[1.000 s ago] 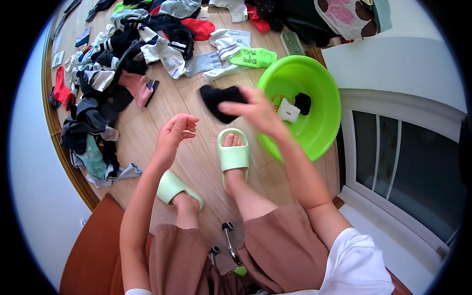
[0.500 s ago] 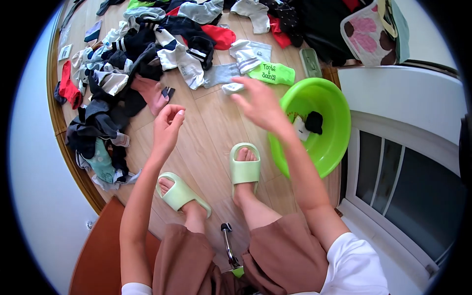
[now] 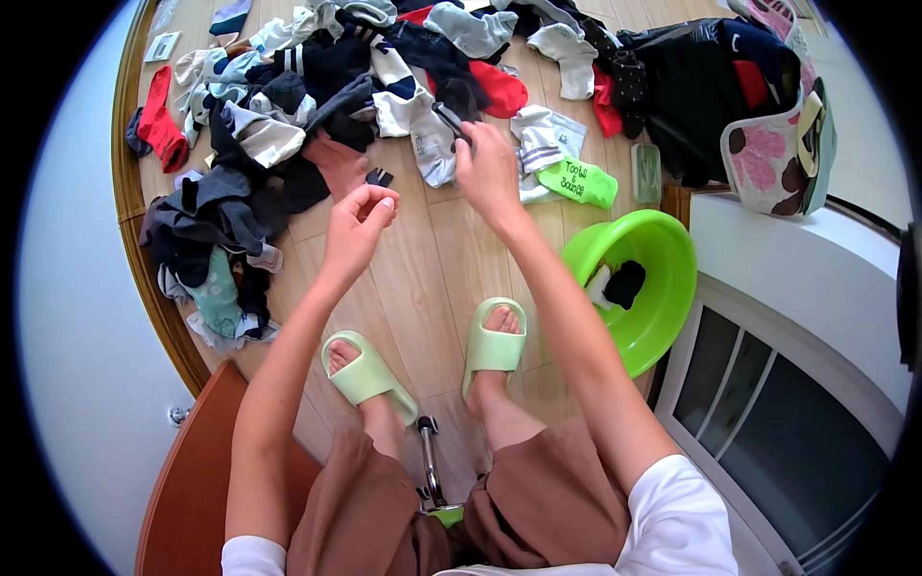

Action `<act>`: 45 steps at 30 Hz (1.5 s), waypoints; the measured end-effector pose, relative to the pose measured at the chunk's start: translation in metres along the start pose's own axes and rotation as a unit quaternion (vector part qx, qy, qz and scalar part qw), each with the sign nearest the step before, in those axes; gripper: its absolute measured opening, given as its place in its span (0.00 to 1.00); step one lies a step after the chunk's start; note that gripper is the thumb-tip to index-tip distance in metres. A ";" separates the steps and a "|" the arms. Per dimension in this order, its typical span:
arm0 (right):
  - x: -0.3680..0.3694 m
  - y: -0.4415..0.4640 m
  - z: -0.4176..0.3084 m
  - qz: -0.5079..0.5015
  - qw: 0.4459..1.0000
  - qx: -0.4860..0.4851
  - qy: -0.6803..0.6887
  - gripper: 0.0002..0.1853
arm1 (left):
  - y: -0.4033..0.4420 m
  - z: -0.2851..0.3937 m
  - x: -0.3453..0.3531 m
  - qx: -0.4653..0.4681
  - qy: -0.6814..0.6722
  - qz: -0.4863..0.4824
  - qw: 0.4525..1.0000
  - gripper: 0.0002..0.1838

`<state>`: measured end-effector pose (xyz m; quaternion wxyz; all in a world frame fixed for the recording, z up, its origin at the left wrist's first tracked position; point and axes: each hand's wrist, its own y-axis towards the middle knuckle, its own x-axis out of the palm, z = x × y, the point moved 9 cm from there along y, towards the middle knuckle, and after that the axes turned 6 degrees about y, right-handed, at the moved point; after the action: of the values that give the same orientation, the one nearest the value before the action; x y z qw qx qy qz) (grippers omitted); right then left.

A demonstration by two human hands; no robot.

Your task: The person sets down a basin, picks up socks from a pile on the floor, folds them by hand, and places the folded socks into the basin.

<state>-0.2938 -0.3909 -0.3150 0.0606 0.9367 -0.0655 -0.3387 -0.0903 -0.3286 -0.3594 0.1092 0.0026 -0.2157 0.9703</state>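
Note:
My right hand (image 3: 488, 171) reaches over the near edge of the sock pile, its fingers closed on the end of a dark sock with pale stripes (image 3: 448, 119). Beside it lies a white-and-grey sock (image 3: 432, 149). My left hand (image 3: 353, 235) hovers above the floor, fingers curled in with nothing visible in them. Behind that hand, a pink sock (image 3: 336, 161) sticks out from the pile. To the right of my right hand are a striped white sock (image 3: 538, 134) and a bright green sock with lettering (image 3: 578, 182).
A green basin (image 3: 663, 331) at right holds a black sock (image 3: 625, 285) and a white one. Behind it are a small green box (image 3: 646, 173) and a bag (image 3: 759, 178) of dark clothing. A brown panel (image 3: 221, 461) stands at lower left. My slippered feet are below my hands.
My right hand has moved left, from beside the green sock to the dark striped sock, and its fingers have closed. The view has shifted, while my left hand stays curled.

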 end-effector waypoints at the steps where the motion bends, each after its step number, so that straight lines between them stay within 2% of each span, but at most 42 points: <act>1: 0.002 -0.002 -0.017 -0.015 0.999 -0.031 0.005 0.12 | 0.000 0.003 -0.001 -0.025 -0.039 0.007 0.999 0.09; 3: 0.005 -0.010 -0.052 -0.041 0.995 -0.094 0.013 0.10 | 0.003 0.012 -0.002 -0.074 -0.116 0.017 0.990 0.11; 6: 0.030 -0.035 -0.097 -0.119 0.977 -0.150 0.092 0.11 | 0.005 0.029 0.004 -0.125 -0.308 0.023 0.943 0.14; 10: 0.052 -0.055 -0.124 -0.195 0.952 -0.173 0.158 0.11 | 0.019 0.015 -0.015 -0.100 -0.190 0.031 0.976 0.12; 13: 0.043 -0.040 -0.117 -0.161 0.954 -0.153 0.200 0.10 | 0.019 0.003 -0.027 -0.091 -0.198 0.042 0.975 0.10; 14: 0.036 -0.031 -0.111 -0.136 0.960 -0.148 0.194 0.09 | 0.016 -0.004 -0.033 -0.099 -0.198 0.083 0.972 0.10; 17: 0.028 -0.002 -0.077 -0.101 0.980 -0.123 0.116 0.11 | 0.006 -0.004 -0.043 -0.124 -0.186 0.113 0.968 0.11; 20: 0.017 0.035 -0.044 -0.041 0.987 -0.153 0.025 0.15 | 0.000 -0.003 -0.050 -0.142 -0.143 0.117 0.973 0.08; 23: 0.017 0.091 0.001 -0.014 0.994 -0.074 -0.074 0.29 | -0.002 0.005 -0.050 -0.145 -0.116 0.125 0.975 0.07; 25: 0.015 0.127 0.025 -0.013 0.996 0.008 -0.086 0.33 | -0.003 0.006 -0.050 -0.148 -0.106 0.122 0.976 0.07; 27: 0.019 0.149 0.048 -0.017 0.984 0.073 -0.159 0.35 | -0.001 0.007 -0.048 -0.153 -0.094 0.118 0.977 0.07; 30: 0.025 0.159 0.073 -0.068 0.979 0.120 -0.150 0.29 | 0.002 0.014 -0.046 -0.149 -0.096 0.097 0.979 0.09; 33: 0.020 0.156 0.087 -0.046 0.981 0.113 -0.154 0.20 | 0.005 0.018 -0.047 -0.140 -0.106 0.081 0.981 0.10; 34: 0.005 0.147 0.064 0.047 0.989 0.027 -0.139 0.13 | 0.006 0.018 -0.047 -0.137 -0.109 0.077 0.982 0.10; 37: -0.024 0.097 0.008 0.132 0.980 -0.096 -0.113 0.13 | 0.005 0.022 -0.053 -0.129 -0.095 0.077 0.984 0.10; 39: -0.038 0.060 -0.014 0.130 0.977 -0.129 -0.109 0.13 | 0.004 0.022 -0.058 -0.123 -0.097 0.077 0.985 0.10; 41: -0.045 0.030 -0.020 0.102 0.983 -0.118 -0.094 0.11 | 0.002 0.025 -0.060 -0.121 -0.097 0.079 0.985 0.10; 45: -0.031 0.001 0.028 -0.044 0.990 0.064 -0.121 0.11 | -0.001 0.035 -0.057 -0.115 -0.104 0.074 0.985 0.12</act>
<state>-0.3355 -0.3886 -0.3166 -0.0232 0.8926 -0.0528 -0.4472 -0.0356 -0.3545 -0.3302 0.0134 0.0751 -0.3356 0.9389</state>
